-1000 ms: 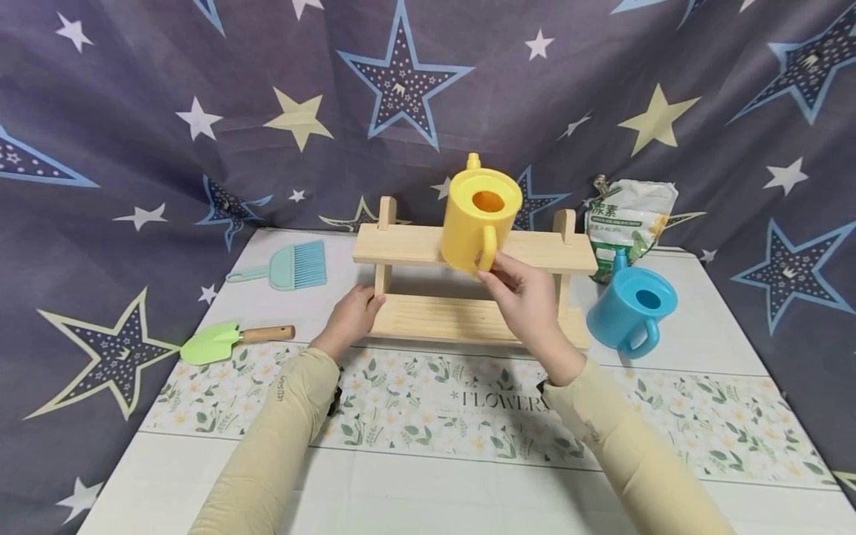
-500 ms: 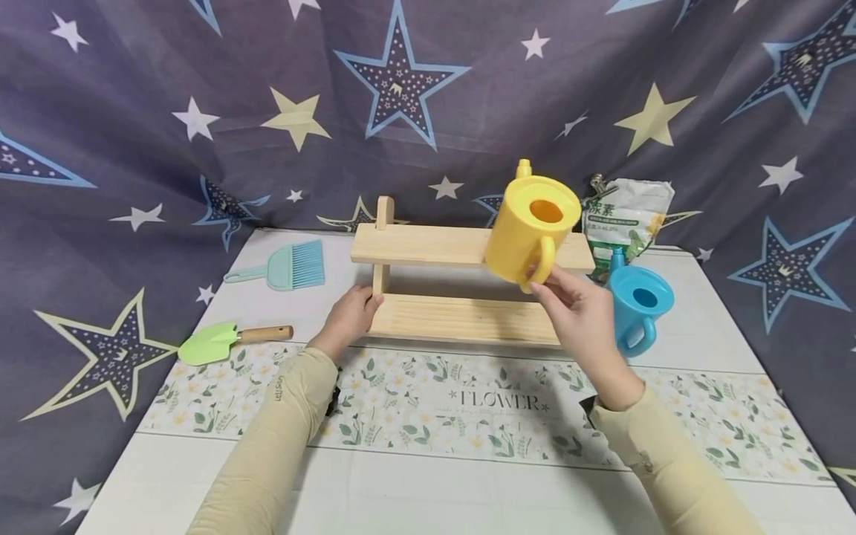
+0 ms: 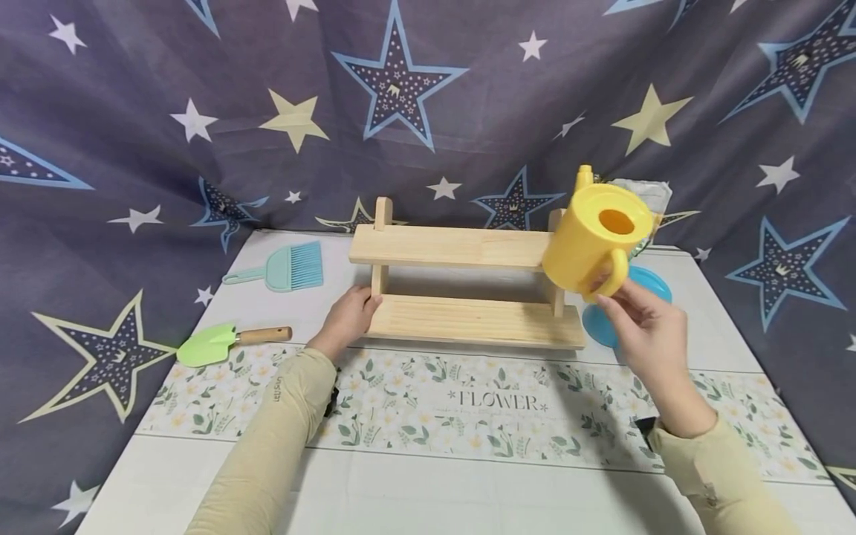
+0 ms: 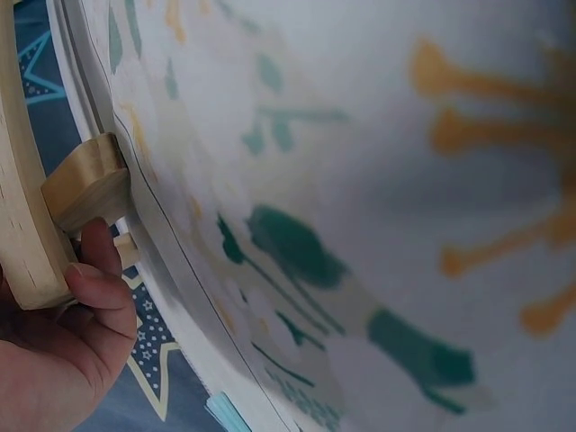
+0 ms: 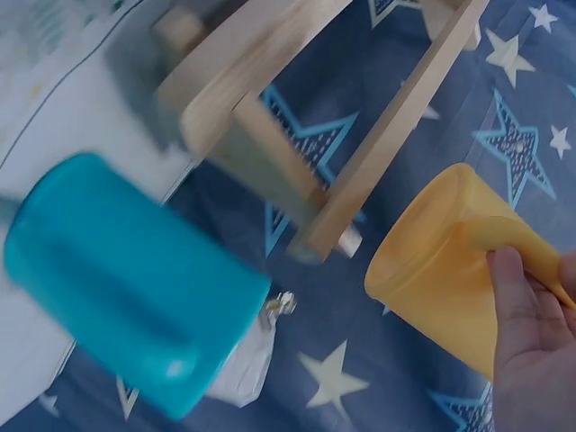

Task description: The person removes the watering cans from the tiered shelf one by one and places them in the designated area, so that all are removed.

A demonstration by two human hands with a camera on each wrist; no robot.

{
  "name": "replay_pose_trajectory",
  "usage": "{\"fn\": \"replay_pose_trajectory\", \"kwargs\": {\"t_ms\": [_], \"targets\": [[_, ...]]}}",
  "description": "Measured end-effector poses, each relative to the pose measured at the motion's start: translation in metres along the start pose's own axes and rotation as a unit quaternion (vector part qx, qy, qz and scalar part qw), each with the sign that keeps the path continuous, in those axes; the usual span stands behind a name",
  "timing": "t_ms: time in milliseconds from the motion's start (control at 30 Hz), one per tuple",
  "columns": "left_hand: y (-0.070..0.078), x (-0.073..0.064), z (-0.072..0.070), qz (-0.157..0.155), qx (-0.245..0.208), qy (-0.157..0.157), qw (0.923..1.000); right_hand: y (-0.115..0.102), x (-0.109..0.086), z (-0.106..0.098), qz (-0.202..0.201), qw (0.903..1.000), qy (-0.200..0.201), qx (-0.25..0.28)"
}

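Note:
My right hand grips the handle of a yellow watering can, held in the air at the right end of a two-tier wooden shelf. The can tilts slightly, its spout toward the back. At the shelf's left end, my left hand holds the edge of the lower board; the left wrist view shows curled fingers against the wood. A blue watering can stands on the table right of the shelf, partly hidden in the head view by the yellow can and right hand.
Left of the shelf lie a mint-green hand brush and a green trowel with a wooden handle. A white bag with a metal clip stands behind the yellow can, mostly covered. A star-patterned curtain hangs behind the table.
My right hand has carried the yellow watering can rightward, from over the shelf's middle to its right end, in front of the bag and blue can. The left hand stays put.

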State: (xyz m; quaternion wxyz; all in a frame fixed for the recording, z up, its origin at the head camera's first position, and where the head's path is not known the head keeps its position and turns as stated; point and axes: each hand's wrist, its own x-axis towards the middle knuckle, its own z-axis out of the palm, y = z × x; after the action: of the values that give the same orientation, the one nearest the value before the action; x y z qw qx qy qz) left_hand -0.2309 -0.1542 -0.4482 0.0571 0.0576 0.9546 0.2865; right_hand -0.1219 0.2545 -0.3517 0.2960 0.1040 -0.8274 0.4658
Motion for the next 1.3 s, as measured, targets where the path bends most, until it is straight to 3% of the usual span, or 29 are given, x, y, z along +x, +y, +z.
{"fn": "replay_pose_trajectory", "kwargs": {"t_ms": [600, 1300], "targets": [[-0.001, -0.001, -0.002, -0.004, -0.002, -0.002, 1.0, 0.029, -0.012, -0.074, 0.05, 0.9935, 0.062, -0.081], [0.001, 0.0, 0.001, -0.005, 0.002, -0.003, 1.0, 0.079, -0.028, -0.117, 0.083, 0.9767, 0.116, -0.16]]}}
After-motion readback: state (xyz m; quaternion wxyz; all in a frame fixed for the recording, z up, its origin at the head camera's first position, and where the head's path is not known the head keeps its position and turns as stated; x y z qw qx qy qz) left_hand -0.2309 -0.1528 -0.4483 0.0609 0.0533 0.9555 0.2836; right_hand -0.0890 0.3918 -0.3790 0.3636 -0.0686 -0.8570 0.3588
